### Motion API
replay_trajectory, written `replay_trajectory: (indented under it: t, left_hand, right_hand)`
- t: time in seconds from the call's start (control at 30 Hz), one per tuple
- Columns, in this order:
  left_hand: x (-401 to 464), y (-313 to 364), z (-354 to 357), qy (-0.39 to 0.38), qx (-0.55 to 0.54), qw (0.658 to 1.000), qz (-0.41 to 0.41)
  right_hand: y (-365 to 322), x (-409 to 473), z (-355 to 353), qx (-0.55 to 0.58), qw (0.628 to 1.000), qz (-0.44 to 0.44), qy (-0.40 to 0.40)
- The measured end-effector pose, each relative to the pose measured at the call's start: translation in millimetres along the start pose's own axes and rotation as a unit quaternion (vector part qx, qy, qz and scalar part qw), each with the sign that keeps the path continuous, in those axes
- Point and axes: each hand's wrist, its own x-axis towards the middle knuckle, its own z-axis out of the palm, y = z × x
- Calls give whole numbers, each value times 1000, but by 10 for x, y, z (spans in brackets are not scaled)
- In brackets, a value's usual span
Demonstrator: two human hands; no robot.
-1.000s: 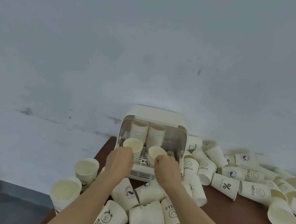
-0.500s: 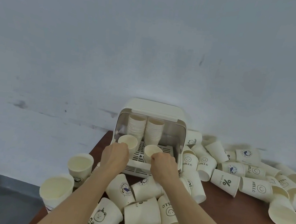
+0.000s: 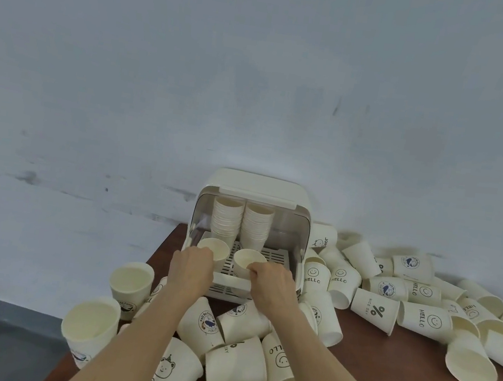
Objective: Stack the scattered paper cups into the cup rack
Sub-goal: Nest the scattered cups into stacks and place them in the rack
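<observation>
While both forearms reach forward side by side over the scattered cups (image 3: pixel 425 320), the left hand (image 3: pixel 191 266) grips one upright cup (image 3: pixel 214 247) and the right hand (image 3: pixel 273 279) another cup (image 3: pixel 247 260), fingers curled round them, at the rack (image 3: pixel 257 188) front, before two stacks (image 3: pixel 241 224).

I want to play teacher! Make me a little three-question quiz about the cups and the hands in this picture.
1. True or false: the left hand and right hand each hold a cup at the rack.
2. How many tall stacks stand at the back inside the rack?
3. The cup with the percent sign is: A) upright, B) lying on its side, C) inside the rack.

Key: 1 true; 2 two; 3 B.
</observation>
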Motion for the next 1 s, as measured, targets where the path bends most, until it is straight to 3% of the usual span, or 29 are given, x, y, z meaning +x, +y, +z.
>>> replay_trajectory:
  t: [0.27,0.4,0.8,1.0]
  left_hand:
    - [-173,21,-164,-18,-116,993,-31]
    - [-416,72,-327,-3,-124,992,-12]
    - [-1244,812,-929,39,-220,966,126]
    - [-1557,1420,-1049,16,-252,951,181]
  right_hand:
    - [-19,-69,-127,3,999,-7,-53]
    - [-58,-187,-340,60,994,6,-95]
    - [276,-1237,-1213,102,993,45,-35]
    - [675,-1806,-1657,88,991,97,-26]
